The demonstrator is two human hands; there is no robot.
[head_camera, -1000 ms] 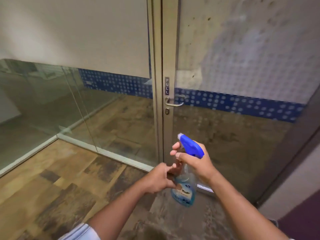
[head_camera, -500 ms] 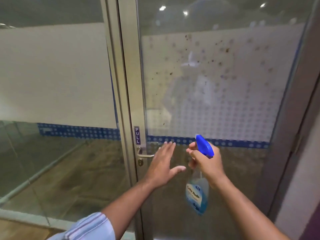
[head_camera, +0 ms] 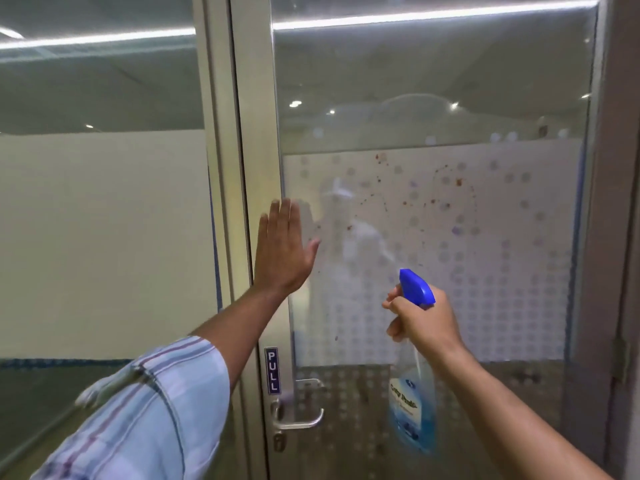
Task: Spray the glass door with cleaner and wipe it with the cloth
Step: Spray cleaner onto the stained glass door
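Right of the door frame (head_camera: 256, 168): we face the glass door (head_camera: 433, 237), its frosted band speckled with brown spots above and right of the handle (head_camera: 299, 415).
Left hand (head_camera: 282, 252): fingers spread flat, holding nothing, at the glass edge beside the frame; we cannot tell if it presses.
Right hand (head_camera: 420, 318): fingers wrapped around the neck of the spray bottle (head_camera: 414, 403), its blue nozzle aimed at the spots.
Cloth: none in our sight.
Step in hand: we judge spraying is about to begin.
Doing it well: we would level the nozzle at the thickest spots, squeeze in short bursts, and keep the bracing palm clear of the mist.
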